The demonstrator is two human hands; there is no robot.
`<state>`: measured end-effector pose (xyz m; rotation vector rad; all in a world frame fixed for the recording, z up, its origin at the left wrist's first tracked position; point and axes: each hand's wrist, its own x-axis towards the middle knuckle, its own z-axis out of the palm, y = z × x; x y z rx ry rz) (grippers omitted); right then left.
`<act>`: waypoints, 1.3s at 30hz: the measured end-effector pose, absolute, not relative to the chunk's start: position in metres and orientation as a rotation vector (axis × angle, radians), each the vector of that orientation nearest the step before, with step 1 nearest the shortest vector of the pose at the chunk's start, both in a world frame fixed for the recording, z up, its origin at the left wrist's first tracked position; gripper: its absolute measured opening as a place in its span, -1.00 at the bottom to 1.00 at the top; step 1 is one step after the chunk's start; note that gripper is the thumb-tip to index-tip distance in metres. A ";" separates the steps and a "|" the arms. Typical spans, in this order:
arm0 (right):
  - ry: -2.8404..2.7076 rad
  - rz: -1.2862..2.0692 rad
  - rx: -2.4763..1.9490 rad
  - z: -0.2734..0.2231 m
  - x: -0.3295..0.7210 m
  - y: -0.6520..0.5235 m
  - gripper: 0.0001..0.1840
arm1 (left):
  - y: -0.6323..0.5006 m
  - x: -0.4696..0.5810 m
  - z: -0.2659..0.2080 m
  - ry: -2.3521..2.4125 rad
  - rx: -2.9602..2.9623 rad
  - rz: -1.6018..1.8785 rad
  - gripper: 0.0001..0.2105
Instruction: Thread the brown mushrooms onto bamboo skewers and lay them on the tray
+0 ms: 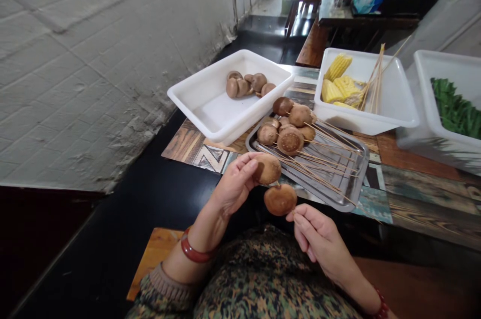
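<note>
My left hand (pixel 237 182) is closed on a brown mushroom cap (pixel 267 169). Just below it, a second mushroom cap (pixel 280 200) sits on the same skewer; a short bit of stick shows between the two caps. My right hand (pixel 314 231) pinches the skewer at the lower cap's right edge, and most of the stick is hidden by the fingers. Beyond my hands lies a metal tray (pixel 361 169) with several skewered mushrooms (pixel 290 140), their bare sticks (pixel 323 179) pointing right and toward me.
A white tub (pixel 210 98) with loose mushrooms (pixel 237 86) stands at the tray's far left. Behind right, another white tub (pixel 394 118) holds corn pieces (pixel 338 66) and bare sticks. A third tub (pixel 451 128) contains green leaves (pixel 456 108). A pale wall (pixel 93 58) runs along the left.
</note>
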<state>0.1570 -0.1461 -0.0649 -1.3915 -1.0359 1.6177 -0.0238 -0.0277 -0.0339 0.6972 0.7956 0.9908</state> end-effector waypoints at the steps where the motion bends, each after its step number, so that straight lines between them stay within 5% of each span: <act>1: -1.037 1.620 -1.391 -0.065 0.157 -0.146 -0.65 | -0.028 -0.023 -0.034 0.802 0.716 0.989 -0.60; 10: -1.028 1.590 -1.389 -0.066 0.156 -0.147 -0.61 | -0.033 -0.015 -0.032 0.858 0.718 1.043 -0.51; 39: -1.018 1.439 -1.399 -0.063 0.145 -0.148 -0.57 | -0.040 -0.002 -0.029 0.899 0.710 1.032 -0.68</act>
